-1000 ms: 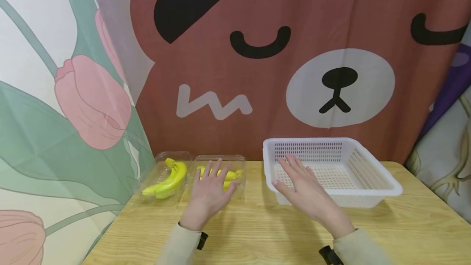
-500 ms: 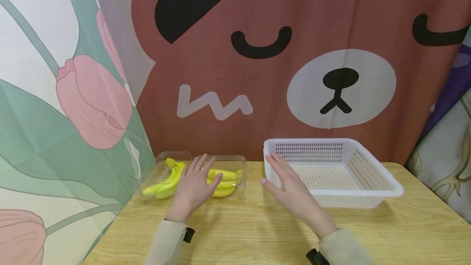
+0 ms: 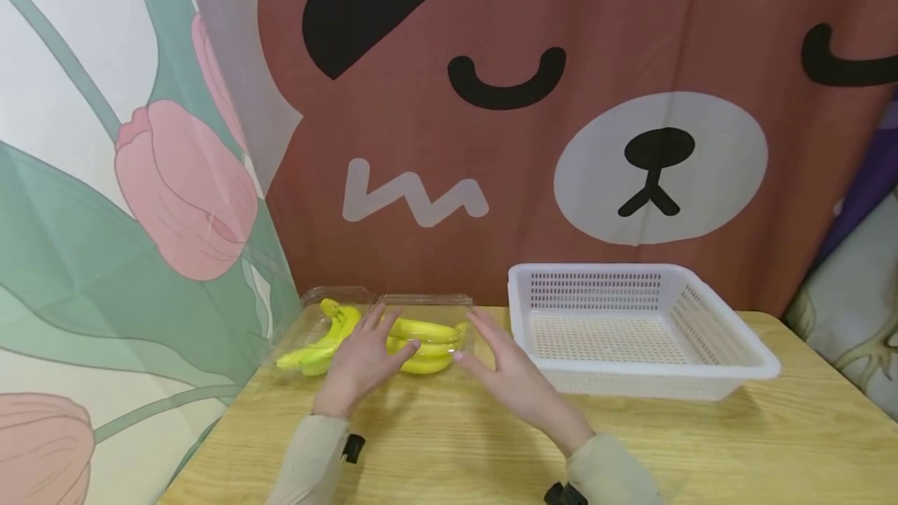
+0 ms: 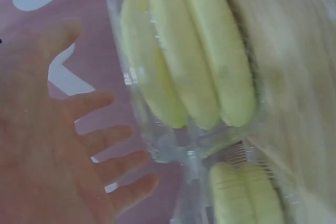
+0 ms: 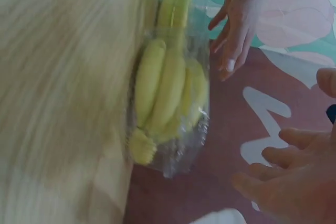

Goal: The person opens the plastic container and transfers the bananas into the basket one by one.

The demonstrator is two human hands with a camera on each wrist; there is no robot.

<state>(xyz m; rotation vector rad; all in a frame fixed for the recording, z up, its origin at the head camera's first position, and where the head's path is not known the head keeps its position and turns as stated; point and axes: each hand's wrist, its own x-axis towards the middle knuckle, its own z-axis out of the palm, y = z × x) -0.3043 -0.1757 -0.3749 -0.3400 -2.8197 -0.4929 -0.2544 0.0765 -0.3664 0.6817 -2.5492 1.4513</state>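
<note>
A clear plastic clamshell box [image 3: 424,300] on the wooden table holds a bunch of yellow bananas [image 3: 426,365]. My left hand [image 3: 356,369] is over its left side, with fingers extended and nothing held. At the box's right end is my right hand [image 3: 515,384], its fingers straight and thumb spread. A second clear box [image 3: 298,316] with another banana bunch [image 3: 314,354] stands to the left, partly hidden by my left hand. The left wrist view shows bananas [image 4: 184,51] under clear plastic, apart from the open fingers. In the right wrist view both hands stand above the boxed bananas [image 5: 169,90].
A white perforated plastic basket [image 3: 648,369] sits on the table [image 3: 449,458] to the right of my right hand. Behind the table hangs a brown bear-print curtain [image 3: 414,256], with a tulip-print curtain [image 3: 185,189] at the left.
My right hand has moved left from in front of the basket to the right end of the middle box. My left hand has shifted left from over that box to its left side.
</note>
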